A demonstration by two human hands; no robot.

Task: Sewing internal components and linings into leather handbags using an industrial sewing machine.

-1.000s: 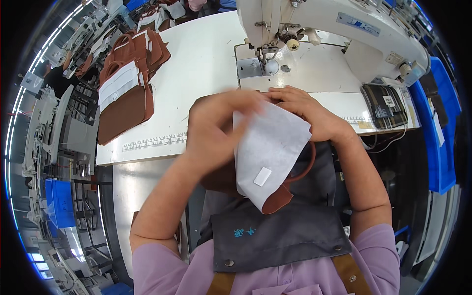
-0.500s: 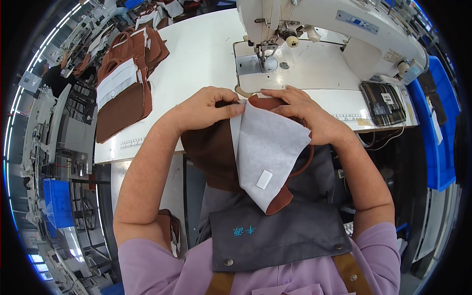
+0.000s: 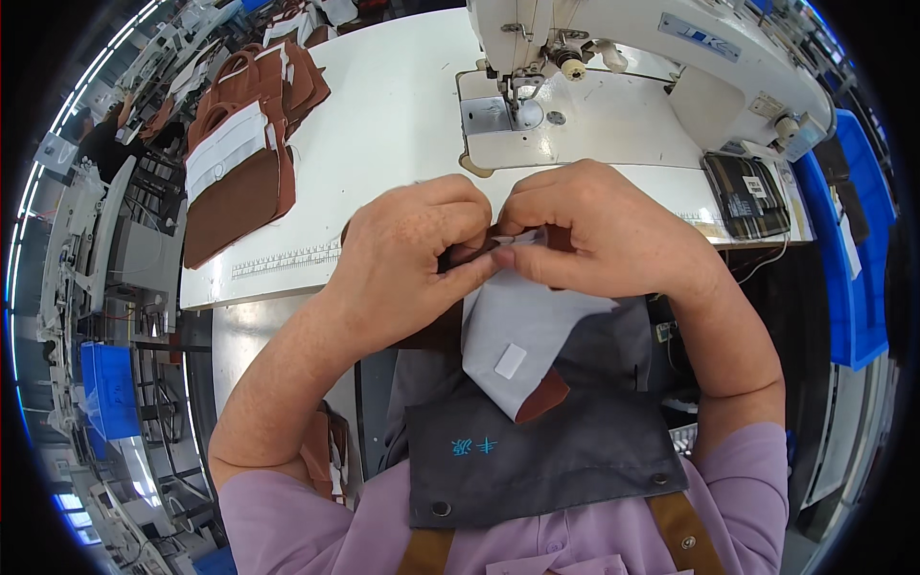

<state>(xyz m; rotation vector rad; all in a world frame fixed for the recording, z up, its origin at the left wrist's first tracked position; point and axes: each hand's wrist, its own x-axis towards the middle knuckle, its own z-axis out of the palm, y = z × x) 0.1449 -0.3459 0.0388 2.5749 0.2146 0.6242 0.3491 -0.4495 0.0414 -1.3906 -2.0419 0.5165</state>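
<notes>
A brown bag panel with a pale grey-white backing (image 3: 522, 331) hangs from my fingers over my lap, just off the table's front edge. A small white rectangle sits on the backing, and a reddish-brown corner folds out at its lower end. My left hand (image 3: 417, 244) pinches the panel's upper edge. Close beside it, my right hand (image 3: 589, 230) grips the same edge, both thumbs nearly meeting. Most of the dark brown part is hidden behind my left hand. Beyond my hands stands a white sewing machine (image 3: 522, 81), its needle area apart from the panel.
Stacked brown bag pieces with handles (image 3: 240, 163) lie at the left of the white table (image 3: 383, 105). Right of the machine rests a dark plaid packet (image 3: 746, 196). A blue bin (image 3: 858, 316) stands at the far right. A ruler strip (image 3: 287, 259) runs along the table's front.
Both hands have come together and turned inward over the panel's upper edge. The edge is now bunched between my fingers, and the backing hangs narrower below.
</notes>
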